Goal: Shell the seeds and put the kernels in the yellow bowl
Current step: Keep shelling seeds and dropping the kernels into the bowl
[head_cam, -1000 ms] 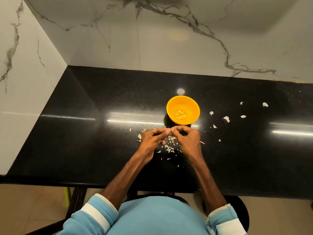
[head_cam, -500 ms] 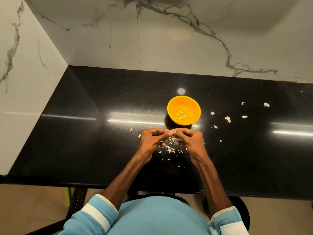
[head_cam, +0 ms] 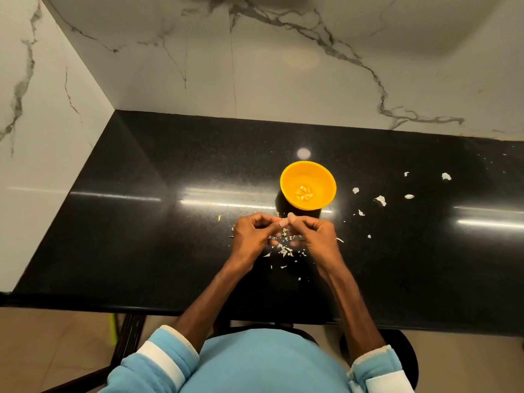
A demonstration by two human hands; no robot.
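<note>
The left hand [head_cam: 251,236] and right hand [head_cam: 318,236] meet fingertip to fingertip just above the black surface [head_cam: 158,245], fingers curled. Whether they pinch a seed cannot be told, as it is too small to see. Shell fragments [head_cam: 284,251] lie beneath them. Just beyond stands the yellow bowl [head_cam: 321,181], kernels [head_cam: 304,193] at its bottom.
</note>
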